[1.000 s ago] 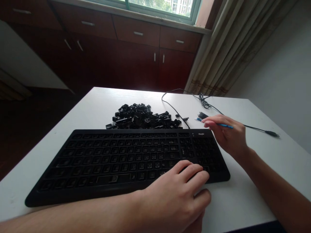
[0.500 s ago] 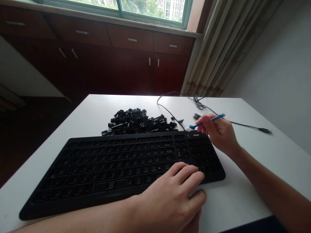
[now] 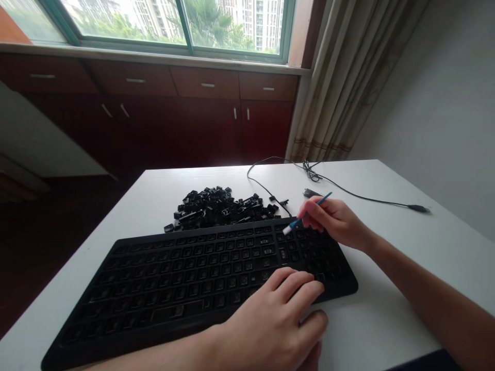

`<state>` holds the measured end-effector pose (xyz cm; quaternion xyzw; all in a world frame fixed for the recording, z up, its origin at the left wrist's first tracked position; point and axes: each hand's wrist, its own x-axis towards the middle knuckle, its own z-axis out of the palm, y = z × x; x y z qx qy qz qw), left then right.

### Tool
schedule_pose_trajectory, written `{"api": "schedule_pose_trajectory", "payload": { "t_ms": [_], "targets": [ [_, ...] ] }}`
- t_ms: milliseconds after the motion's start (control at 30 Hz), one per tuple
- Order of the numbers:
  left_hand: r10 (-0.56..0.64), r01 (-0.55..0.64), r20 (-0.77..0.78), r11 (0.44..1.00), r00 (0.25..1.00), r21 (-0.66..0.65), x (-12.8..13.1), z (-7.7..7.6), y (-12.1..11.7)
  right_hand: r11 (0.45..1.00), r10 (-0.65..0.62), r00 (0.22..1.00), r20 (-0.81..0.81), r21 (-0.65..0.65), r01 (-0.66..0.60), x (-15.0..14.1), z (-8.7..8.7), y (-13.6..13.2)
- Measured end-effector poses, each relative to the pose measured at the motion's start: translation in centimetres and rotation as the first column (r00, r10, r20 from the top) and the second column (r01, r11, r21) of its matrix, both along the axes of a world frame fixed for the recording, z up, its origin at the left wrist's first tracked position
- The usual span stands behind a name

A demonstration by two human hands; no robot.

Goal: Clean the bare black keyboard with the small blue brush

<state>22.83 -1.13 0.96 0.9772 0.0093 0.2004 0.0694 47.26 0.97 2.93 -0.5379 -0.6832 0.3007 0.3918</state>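
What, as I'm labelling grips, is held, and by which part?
The right hand holds the blue brush by its handle, near the white head. Whether the left hand, on the keyboard, grips anything cannot be told.

The one camera was worn on the person's head and looked forward and down over a white desk (image 3: 398, 278). It sat close above the near side, so the left hand (image 3: 278, 314), reaching in from the near left, filled more of the view than the right hand (image 3: 338, 221). The keyboard (image 3: 193, 281) spanned the near part; the view ran on to cabinets (image 3: 181, 123), a window (image 3: 232, 26) and, far right, a curtain (image 3: 332, 87).
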Motion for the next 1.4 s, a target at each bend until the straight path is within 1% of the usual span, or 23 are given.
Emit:
{"api": "schedule_pose_trajectory", "payload": {
  "t_ms": [67, 133, 200, 233, 267, 333, 400, 467, 533, 600, 633, 733, 833, 900, 1000, 1033, 1100, 1167, 1200, 1267, 1333, 1367, 1400],
  "targets": [
    [-0.001, 0.0, 0.009, 1.0, 1.0, 0.015, 0.1, -0.1, 0.0, 0.998, 0.055, 0.997, 0.059, -0.043, -0.052, 0.2, -0.1, 0.1],
    [0.0, 0.0, 0.015, 1.0, 1.0, 0.02, 0.1, -0.1, 0.0, 0.987, -0.078, 0.969, 0.234, 0.154, 0.042, 0.8, -0.1, 0.3],
    [0.003, -0.003, 0.014, 1.0, 1.0, 0.014, 0.2, -0.2, 0.0, 0.905, -0.285, 0.898, 0.335, 0.402, 0.137, 1.4, 0.2, 0.4],
    [0.005, -0.005, 0.014, 1.0, 1.0, 0.009, 0.2, -0.2, 0.0, 0.872, -0.343, 0.878, 0.332, 0.461, 0.166, 1.7, 0.3, 0.4],
    [0.005, -0.005, 0.019, 1.0, 1.0, 0.007, 0.2, -0.3, 0.0, 0.863, -0.364, 0.881, 0.301, 0.466, 0.197, 1.9, 0.5, 0.4],
    [-0.001, 0.001, 0.042, 1.0, 0.999, 0.009, 0.3, -0.5, 0.0, 0.909, -0.312, 0.934, 0.174, 0.34, 0.241, 2.2, 0.7, 0.3],
    [-0.008, 0.007, 0.071, 1.0, 0.997, 0.011, 0.4, -0.8, 0.1, 0.985, -0.144, 0.986, 0.09, 0.107, 0.134, 2.4, 0.8, 0.4],
    [-0.011, 0.009, 0.096, 1.0, 0.995, 0.02, 0.4, -1.0, 0.2, 1.0, -0.018, 0.993, 0.116, 0.012, 0.017, 2.7, 0.6, 0.5],
    [-0.015, 0.011, 0.115, 0.999, 0.993, 0.04, 0.5, -1.2, 0.3, 0.989, -0.081, 0.961, 0.266, 0.142, 0.044, 3.0, 0.4, 0.7],
    [-0.028, 0.019, 0.129, 0.998, 0.991, 0.066, 0.5, -1.3, 0.4, 0.924, -0.266, 0.899, 0.347, 0.357, 0.135, 3.2, 0.4, 0.9],
    [-0.03, 0.02, 0.133, 0.997, 0.991, 0.075, 0.5, -1.4, 0.4, 0.9, -0.318, 0.884, 0.342, 0.403, 0.167, 3.3, 0.4, 0.9],
    [-0.024, 0.01, 0.143, 0.996, 0.989, 0.094, 0.5, -1.6, 0.4, 0.935, -0.28, 0.946, 0.163, 0.268, 0.231, 3.3, 0.6, 0.8],
    [-0.02, 0.005, 0.153, 0.995, 0.988, 0.099, 0.5, -1.6, 0.4, 0.992, -0.115, 0.991, 0.065, 0.056, 0.111, 3.6, 0.7, 0.9],
    [-0.012, -0.001, 0.148, 0.996, 0.989, 0.088, 0.5, -1.5, 0.3, 0.986, -0.124, 0.972, 0.201, 0.139, 0.097, 3.9, 0.8, 1.0],
    [0.001, -0.007, 0.107, 0.998, 0.994, 0.057, 0.5, -1.2, 0.2, 0.904, -0.322, 0.887, 0.33, 0.384, 0.185, 4.1, 1.0, 1.1],
    [0.002, -0.007, 0.087, 0.999, 0.996, 0.049, 0.5, -1.1, 0.1, 0.895, -0.346, 0.889, 0.298, 0.39, 0.218, 4.1, 1.0, 1.1],
    [0.003, -0.006, 0.056, 0.999, 0.998, 0.04, 0.4, -1.0, 0.0, 0.945, -0.264, 0.943, 0.204, 0.251, 0.211, 4.1, 1.0, 1.0],
    [0.005, -0.006, 0.044, 1.0, 0.999, 0.027, 0.3, -0.9, -0.1, 0.992, -0.107, 0.978, 0.18, 0.079, 0.094, 4.1, 1.0, 1.0],
    [0.008, -0.009, 0.042, 1.0, 0.999, 0.017, 0.3, -0.9, -0.1, 0.996, -0.077, 0.972, 0.22, 0.062, 0.065, 4.2, 1.0, 1.0],
    [0.013, -0.013, 0.044, 1.0, 0.999, -0.002, 0.3, -0.8, -0.2, 0.975, -0.173, 0.912, 0.372, 0.198, 0.105, 4.5, 1.0, 1.0],
    [0.009, -0.009, 0.048, 1.0, 0.999, -0.011, 0.4, -0.8, -0.2, 0.902, -0.348, 0.834, 0.428, 0.394, 0.174, 4.9, 1.4, 0.9],
    [0.005, -0.004, 0.054, 1.0, 0.999, -0.009, 0.4, -0.8, -0.2, 0.892, -0.361, 0.833, 0.42, 0.416, 0.177, 5.1, 1.6, 0.8],
    [0.001, -0.001, 0.062, 1.0, 0.998, -0.004, 0.4, -0.9, -0.2, 0.915, -0.312, 0.864, 0.394, 0.369, 0.162, 5.2, 1.8, 0.6]
  ]
}}
